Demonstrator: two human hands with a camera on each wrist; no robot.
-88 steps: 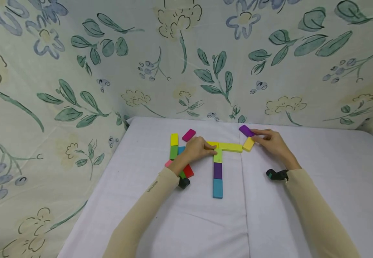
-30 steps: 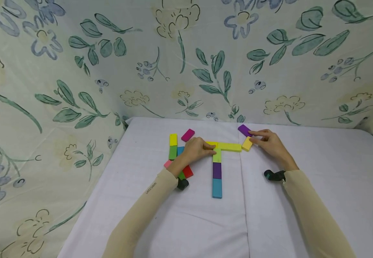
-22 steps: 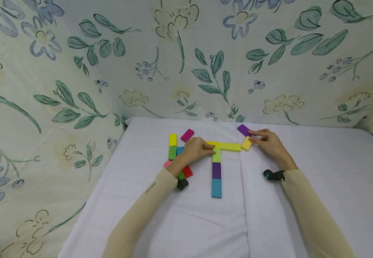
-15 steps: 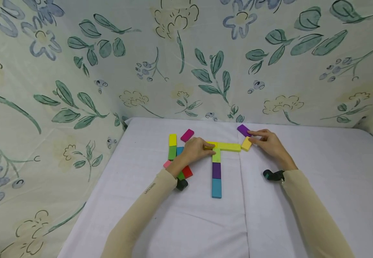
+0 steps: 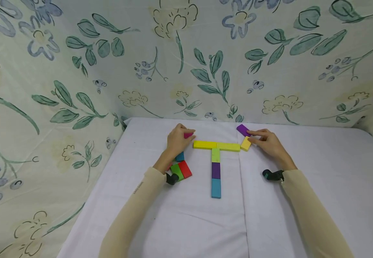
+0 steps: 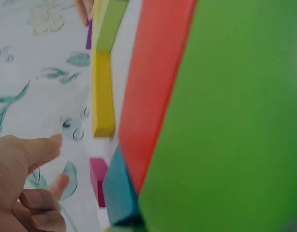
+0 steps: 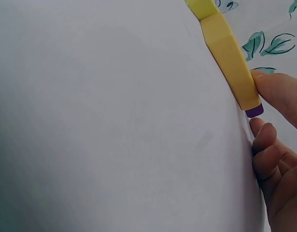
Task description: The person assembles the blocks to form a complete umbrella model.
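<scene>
My left hand [image 5: 178, 139] reaches over a magenta block [image 5: 188, 135] at the back left of the table. In the left wrist view its thumb and forefinger stand apart, short of that magenta block. On the right, my right hand [image 5: 268, 143] pinches the near end of a purple block [image 5: 242, 129] between thumb and forefinger. A light orange-yellow block [image 5: 246, 143] lies against the thumb. Yellow [image 5: 204, 144] and lime-yellow [image 5: 228, 147] blocks form a bar, with a lime block [image 5: 216, 155], a dark purple block [image 5: 216, 170] and a blue block [image 5: 216, 188] running down from it.
Beside the left wrist lie a red block [image 5: 184, 169], a green block [image 5: 177, 172] and a teal-blue block [image 5: 180, 156]; more are hidden under the arm. White cloth covers the table [image 5: 202, 229]. A floral curtain [image 5: 173, 64] hangs behind.
My left hand has left the yellow and lime blocks and moved left and back to the magenta block, uncovering the bar's left part. My right hand stays in place.
</scene>
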